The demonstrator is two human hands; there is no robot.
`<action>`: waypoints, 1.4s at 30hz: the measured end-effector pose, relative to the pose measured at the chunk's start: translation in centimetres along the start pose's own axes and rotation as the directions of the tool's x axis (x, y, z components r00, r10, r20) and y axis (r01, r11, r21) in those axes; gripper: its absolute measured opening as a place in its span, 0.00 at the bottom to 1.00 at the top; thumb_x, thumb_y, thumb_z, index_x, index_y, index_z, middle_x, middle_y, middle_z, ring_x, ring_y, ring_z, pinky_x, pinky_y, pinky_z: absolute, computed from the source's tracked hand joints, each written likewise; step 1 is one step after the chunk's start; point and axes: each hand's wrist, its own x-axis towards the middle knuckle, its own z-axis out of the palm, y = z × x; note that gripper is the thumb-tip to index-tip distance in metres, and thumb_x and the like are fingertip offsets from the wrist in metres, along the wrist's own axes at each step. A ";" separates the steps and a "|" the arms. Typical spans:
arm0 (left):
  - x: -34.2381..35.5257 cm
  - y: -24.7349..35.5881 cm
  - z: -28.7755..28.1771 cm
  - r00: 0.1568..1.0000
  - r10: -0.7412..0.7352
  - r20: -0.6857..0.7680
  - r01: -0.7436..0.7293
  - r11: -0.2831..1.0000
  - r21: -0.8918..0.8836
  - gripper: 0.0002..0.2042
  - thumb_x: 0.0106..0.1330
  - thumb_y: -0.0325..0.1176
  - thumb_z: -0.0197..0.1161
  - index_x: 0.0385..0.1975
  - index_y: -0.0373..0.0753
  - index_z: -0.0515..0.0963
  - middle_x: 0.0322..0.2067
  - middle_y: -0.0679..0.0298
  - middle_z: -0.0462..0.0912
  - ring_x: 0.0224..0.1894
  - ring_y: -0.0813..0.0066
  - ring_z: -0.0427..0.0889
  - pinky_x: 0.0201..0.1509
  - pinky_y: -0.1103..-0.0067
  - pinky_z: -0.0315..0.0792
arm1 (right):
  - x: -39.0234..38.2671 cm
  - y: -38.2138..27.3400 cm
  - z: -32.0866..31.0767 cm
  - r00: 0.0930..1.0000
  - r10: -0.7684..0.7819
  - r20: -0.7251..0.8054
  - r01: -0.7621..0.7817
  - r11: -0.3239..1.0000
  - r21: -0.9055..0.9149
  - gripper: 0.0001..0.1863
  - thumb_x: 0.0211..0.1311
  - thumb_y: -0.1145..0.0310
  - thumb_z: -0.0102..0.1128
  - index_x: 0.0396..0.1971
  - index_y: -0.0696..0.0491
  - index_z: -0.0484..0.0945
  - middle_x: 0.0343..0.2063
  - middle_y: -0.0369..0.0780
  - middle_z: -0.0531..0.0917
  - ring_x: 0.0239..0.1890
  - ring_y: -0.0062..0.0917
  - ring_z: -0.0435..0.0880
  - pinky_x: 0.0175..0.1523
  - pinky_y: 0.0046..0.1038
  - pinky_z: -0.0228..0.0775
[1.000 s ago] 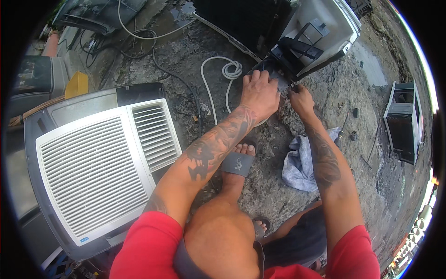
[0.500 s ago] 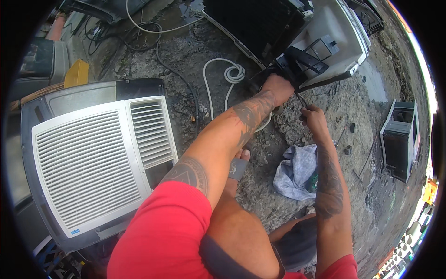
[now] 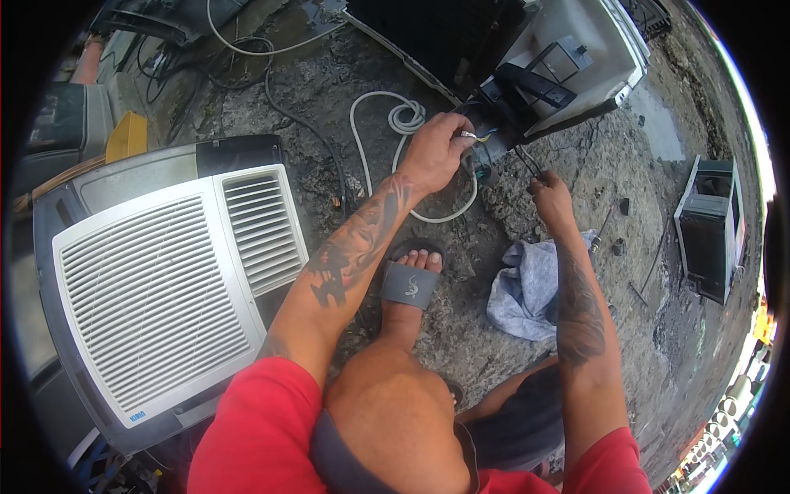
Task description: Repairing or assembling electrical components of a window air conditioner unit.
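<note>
My left hand point(image 3: 436, 154) pinches a small white wire end point(image 3: 468, 135) between thumb and fingers. Blue and yellow wires point(image 3: 484, 137) run from it toward the black housing point(image 3: 504, 103) of an opened appliance. To the right, my right hand point(image 3: 552, 198) is closed around a thin, dark, cable-like piece point(image 3: 529, 160), whose exact kind I cannot make out. It reaches up toward the appliance's lower edge. The appliance has a dark finned panel point(image 3: 436, 33) and a white shell point(image 3: 605, 49). Below my left hand, a coiled white hose or cord point(image 3: 451, 219) lies on the ground.
A window air conditioner point(image 3: 156, 296) with a white louvred front stands at left. A grey cloth point(image 3: 523, 288) lies below my right hand. A dark metal-framed unit point(image 3: 709, 230) sits at far right. Dark cables point(image 3: 313, 132) cross the rough, wet ground. My sandalled foot point(image 3: 411, 276) is between my arms.
My left hand has drawn back leftward from the black housing, and the white wire end with coloured wires now shows in its fingers. My right hand stays nearly in place.
</note>
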 end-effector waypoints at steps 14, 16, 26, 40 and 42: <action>-4.3 2.1 6.4 0.946 0.304 0.111 -0.320 0.838 0.442 0.09 0.62 0.32 0.61 0.41 0.42 0.78 0.34 0.64 0.81 0.42 0.66 0.80 0.49 0.68 0.65 | -2.3 -4.0 1.4 0.930 0.207 -0.304 -0.122 0.953 0.277 0.25 0.63 0.51 0.65 0.44 0.60 0.78 0.36 0.45 0.84 0.39 0.34 0.84 0.49 0.34 0.74; -3.9 2.5 6.3 0.946 0.308 0.100 -0.321 0.846 0.425 0.08 0.62 0.32 0.62 0.40 0.42 0.78 0.34 0.65 0.81 0.42 0.66 0.79 0.51 0.67 0.64 | -2.4 -5.7 1.3 0.935 0.314 0.163 -0.345 0.709 0.614 0.22 0.65 0.52 0.62 0.43 0.59 0.78 0.34 0.43 0.84 0.38 0.33 0.83 0.49 0.35 0.74; 3.3 -1.5 0.1 0.877 -0.190 -0.441 0.305 0.930 0.205 0.27 0.53 0.51 0.71 0.49 0.38 0.80 0.56 0.48 0.74 0.60 0.42 0.67 0.62 0.58 0.61 | -3.9 -5.4 -1.3 0.883 0.181 0.432 -0.380 0.816 0.435 0.16 0.74 0.60 0.51 0.37 0.58 0.80 0.19 0.31 0.71 0.20 0.19 0.70 0.26 0.24 0.62; 2.3 1.0 -1.4 0.887 -0.457 0.062 0.387 0.810 0.440 0.16 0.51 0.32 0.58 0.36 0.30 0.84 0.41 0.42 0.84 0.48 0.45 0.82 0.54 0.64 0.76 | -3.1 -5.0 -3.6 0.961 0.028 0.274 -0.021 0.999 -0.031 0.22 0.70 0.55 0.52 0.32 0.57 0.87 0.26 0.39 0.82 0.27 0.26 0.75 0.39 0.31 0.70; 3.0 -0.9 -3.2 0.857 -0.506 0.092 0.415 0.786 0.457 0.16 0.51 0.32 0.58 0.36 0.30 0.84 0.41 0.42 0.84 0.48 0.45 0.83 0.54 0.63 0.76 | -3.5 -6.3 -2.5 0.962 -0.025 0.273 0.044 0.997 -0.065 0.21 0.70 0.55 0.52 0.34 0.58 0.86 0.28 0.43 0.84 0.29 0.31 0.79 0.41 0.33 0.72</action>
